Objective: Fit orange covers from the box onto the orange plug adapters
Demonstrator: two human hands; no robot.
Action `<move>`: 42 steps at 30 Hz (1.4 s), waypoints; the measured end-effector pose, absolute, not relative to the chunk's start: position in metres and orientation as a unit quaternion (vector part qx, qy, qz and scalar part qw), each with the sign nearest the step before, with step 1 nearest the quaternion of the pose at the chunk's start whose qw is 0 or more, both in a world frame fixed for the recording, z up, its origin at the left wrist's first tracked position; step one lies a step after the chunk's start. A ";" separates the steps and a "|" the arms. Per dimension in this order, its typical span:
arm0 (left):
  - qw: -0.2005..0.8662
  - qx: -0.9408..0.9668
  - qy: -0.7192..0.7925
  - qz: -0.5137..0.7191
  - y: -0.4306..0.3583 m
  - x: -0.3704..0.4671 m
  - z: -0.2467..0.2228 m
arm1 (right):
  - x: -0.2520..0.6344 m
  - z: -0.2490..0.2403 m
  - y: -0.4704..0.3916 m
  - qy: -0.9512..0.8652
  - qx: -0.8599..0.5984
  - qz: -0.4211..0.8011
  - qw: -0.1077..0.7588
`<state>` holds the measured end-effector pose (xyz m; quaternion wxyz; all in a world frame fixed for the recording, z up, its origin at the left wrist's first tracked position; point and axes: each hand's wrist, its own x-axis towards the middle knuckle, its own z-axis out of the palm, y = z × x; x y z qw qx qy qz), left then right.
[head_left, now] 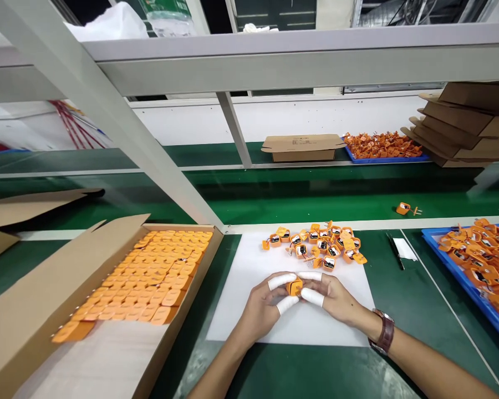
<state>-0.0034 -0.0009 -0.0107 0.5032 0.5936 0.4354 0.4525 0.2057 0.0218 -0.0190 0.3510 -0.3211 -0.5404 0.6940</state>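
Note:
Between my two hands, over the white sheet, is a small orange plastic case. My left hand pinches it from the left with thumb and fingertip. From the right, my right hand grips the same case. White finger covers sit on the thumbs and forefingers of both hands. Just beyond the hands lie several open orange cases with dark parts and wires showing. The underside of the held case is hidden by my fingers.
An open cardboard box at left holds rows of orange cases. At right stands a blue tray of open cases, near a black pen. One case lies on the green strip behind. A metal post slants across the left.

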 end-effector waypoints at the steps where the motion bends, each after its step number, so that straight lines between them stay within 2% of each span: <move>1: 0.514 0.594 0.427 0.449 -0.001 -0.003 -0.008 | 0.206 -0.021 0.022 -0.541 -0.330 0.687 0.354; 7: 0.574 0.551 0.424 0.432 -0.004 -0.002 -0.001 | 0.204 -0.024 0.020 -0.532 -0.333 0.682 0.377; 14: 0.568 0.520 0.479 0.423 -0.005 0.005 -0.007 | 0.206 -0.024 0.019 -0.551 -0.331 0.677 0.359; 19: 0.584 0.528 0.457 0.414 -0.005 0.004 -0.011 | 0.207 -0.027 0.018 -0.557 -0.329 0.684 0.336; 31: 0.561 0.554 0.426 0.443 -0.006 0.003 -0.022 | 0.197 -0.025 0.015 -0.580 -0.349 0.631 0.380; 42: 0.564 0.554 0.431 0.435 -0.006 0.003 -0.019 | 0.201 -0.032 0.019 -0.535 -0.336 0.678 0.376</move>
